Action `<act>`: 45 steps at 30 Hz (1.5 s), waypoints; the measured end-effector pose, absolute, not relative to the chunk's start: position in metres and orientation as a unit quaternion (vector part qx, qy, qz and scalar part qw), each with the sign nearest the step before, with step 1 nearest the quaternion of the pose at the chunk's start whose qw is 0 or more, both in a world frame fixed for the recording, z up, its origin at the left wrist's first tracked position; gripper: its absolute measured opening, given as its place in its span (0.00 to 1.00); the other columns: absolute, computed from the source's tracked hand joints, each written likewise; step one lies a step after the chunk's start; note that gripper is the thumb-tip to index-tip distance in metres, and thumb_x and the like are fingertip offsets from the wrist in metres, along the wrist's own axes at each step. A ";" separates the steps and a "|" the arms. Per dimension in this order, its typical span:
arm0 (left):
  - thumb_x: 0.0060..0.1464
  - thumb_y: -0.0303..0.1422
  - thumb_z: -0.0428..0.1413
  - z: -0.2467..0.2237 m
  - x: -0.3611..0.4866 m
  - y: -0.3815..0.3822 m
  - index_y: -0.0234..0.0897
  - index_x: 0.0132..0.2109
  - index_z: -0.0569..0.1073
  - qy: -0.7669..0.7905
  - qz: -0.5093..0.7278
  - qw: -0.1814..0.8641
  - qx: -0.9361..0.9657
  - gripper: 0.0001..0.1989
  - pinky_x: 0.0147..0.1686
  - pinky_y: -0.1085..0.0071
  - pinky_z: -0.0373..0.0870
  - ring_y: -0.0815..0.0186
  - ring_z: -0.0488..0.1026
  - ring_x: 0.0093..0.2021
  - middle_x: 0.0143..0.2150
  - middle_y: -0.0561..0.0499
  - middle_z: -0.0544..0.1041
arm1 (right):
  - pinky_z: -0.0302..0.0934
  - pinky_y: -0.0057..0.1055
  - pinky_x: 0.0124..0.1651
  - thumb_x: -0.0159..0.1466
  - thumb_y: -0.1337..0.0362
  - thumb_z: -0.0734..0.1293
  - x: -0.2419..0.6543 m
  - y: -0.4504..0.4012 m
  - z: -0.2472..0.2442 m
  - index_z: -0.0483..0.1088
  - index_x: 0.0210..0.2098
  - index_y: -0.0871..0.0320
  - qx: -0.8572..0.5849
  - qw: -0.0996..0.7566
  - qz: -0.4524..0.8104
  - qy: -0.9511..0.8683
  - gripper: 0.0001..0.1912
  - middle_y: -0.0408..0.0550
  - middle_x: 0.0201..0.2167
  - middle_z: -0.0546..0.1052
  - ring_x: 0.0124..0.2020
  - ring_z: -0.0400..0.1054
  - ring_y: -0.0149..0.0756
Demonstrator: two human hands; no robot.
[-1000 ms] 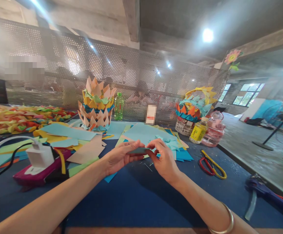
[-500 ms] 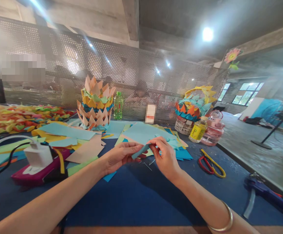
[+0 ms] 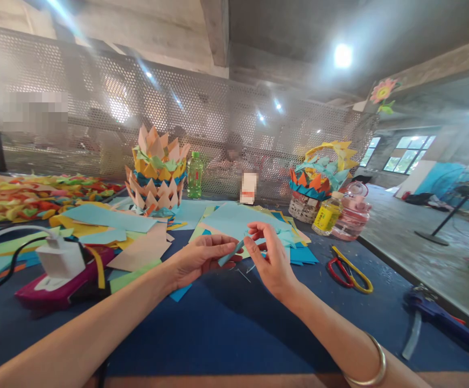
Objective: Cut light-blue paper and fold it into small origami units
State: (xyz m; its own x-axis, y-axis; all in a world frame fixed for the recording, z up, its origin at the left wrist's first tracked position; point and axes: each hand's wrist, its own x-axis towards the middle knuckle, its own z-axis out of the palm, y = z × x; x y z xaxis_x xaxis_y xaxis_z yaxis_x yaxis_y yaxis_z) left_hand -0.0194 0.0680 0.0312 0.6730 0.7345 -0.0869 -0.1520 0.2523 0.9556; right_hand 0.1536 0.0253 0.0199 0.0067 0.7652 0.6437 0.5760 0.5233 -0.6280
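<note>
Blue paper strip pinched between left hand; right hand.

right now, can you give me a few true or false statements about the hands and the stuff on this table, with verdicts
1. Both hands pinch a folded light blue paper strip. True: left hand, right hand.
2. The scissors lie left of the hands. False: they lie to the right.
3. A green bottle stands beside the stacked paper baskets. True.
4. The right wrist is bare. False: it wears a bangle.
5. The table surface is red. False: it is dark blue.
</note>
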 end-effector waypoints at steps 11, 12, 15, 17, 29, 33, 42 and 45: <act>0.46 0.33 0.60 0.026 -0.020 0.072 0.35 0.43 0.73 0.240 0.304 0.724 0.571 0.15 0.38 0.75 0.67 0.69 0.73 0.37 0.37 0.48 0.76 | 0.64 0.28 0.32 0.59 0.55 0.62 0.152 0.028 0.014 0.58 0.48 0.56 -0.490 0.503 0.163 -0.693 0.20 0.50 0.41 0.66 0.39 0.63 0.35; 0.46 0.33 0.60 0.026 -0.020 0.072 0.35 0.43 0.73 0.242 0.304 0.725 0.569 0.15 0.38 0.75 0.67 0.69 0.73 0.37 0.38 0.48 0.76 | 0.64 0.29 0.32 0.59 0.56 0.61 0.152 0.028 0.015 0.58 0.48 0.56 -0.488 0.502 0.160 -0.696 0.19 0.50 0.41 0.66 0.39 0.63 0.35; 0.45 0.32 0.61 0.028 -0.019 0.071 0.35 0.42 0.74 0.245 0.302 0.732 0.560 0.14 0.41 0.73 0.67 0.67 0.73 0.40 0.39 0.48 0.76 | 0.63 0.28 0.33 0.60 0.59 0.61 0.151 0.025 0.016 0.58 0.48 0.56 -0.482 0.497 0.161 -0.703 0.18 0.50 0.41 0.66 0.40 0.64 0.34; 0.45 0.33 0.61 0.030 -0.019 0.070 0.35 0.41 0.74 0.259 0.302 0.733 0.551 0.14 0.42 0.71 0.67 0.66 0.73 0.41 0.38 0.47 0.76 | 0.63 0.28 0.33 0.60 0.60 0.60 0.151 0.024 0.017 0.59 0.48 0.56 -0.482 0.496 0.161 -0.704 0.17 0.50 0.42 0.66 0.39 0.64 0.34; 0.45 0.31 0.60 0.027 -0.016 0.071 0.35 0.39 0.73 0.318 0.373 0.720 0.491 0.12 0.25 0.74 0.70 0.70 0.72 0.24 0.29 0.52 0.76 | 0.58 0.38 0.50 0.59 0.72 0.56 0.153 0.021 0.022 0.69 0.40 0.55 -0.448 0.424 0.050 -0.786 0.14 0.50 0.45 0.62 0.44 0.62 0.36; 0.40 0.26 0.62 0.025 -0.018 0.073 0.33 0.40 0.73 0.314 0.395 0.717 0.481 0.16 0.30 0.74 0.71 0.69 0.73 0.28 0.31 0.51 0.77 | 0.54 0.42 0.53 0.52 0.77 0.58 0.153 0.020 0.022 0.69 0.41 0.54 -0.436 0.384 0.012 -0.814 0.20 0.50 0.46 0.63 0.48 0.59 0.39; 0.36 0.19 0.60 0.021 -0.020 0.076 0.33 0.39 0.73 0.289 0.394 0.721 0.492 0.18 0.29 0.76 0.68 0.71 0.72 0.27 0.29 0.52 0.75 | 0.54 0.41 0.50 0.57 0.62 0.66 0.154 0.024 0.021 0.74 0.33 0.50 -0.418 0.402 -0.063 -0.812 0.05 0.48 0.44 0.66 0.49 0.57 0.41; 0.35 0.16 0.57 0.021 -0.020 0.075 0.35 0.43 0.71 0.281 0.387 0.723 0.499 0.23 0.29 0.77 0.66 0.71 0.71 0.28 0.32 0.52 0.75 | 0.55 0.40 0.49 0.58 0.61 0.65 0.155 0.027 0.018 0.75 0.31 0.51 -0.432 0.416 -0.053 -0.798 0.06 0.48 0.42 0.67 0.47 0.58 0.39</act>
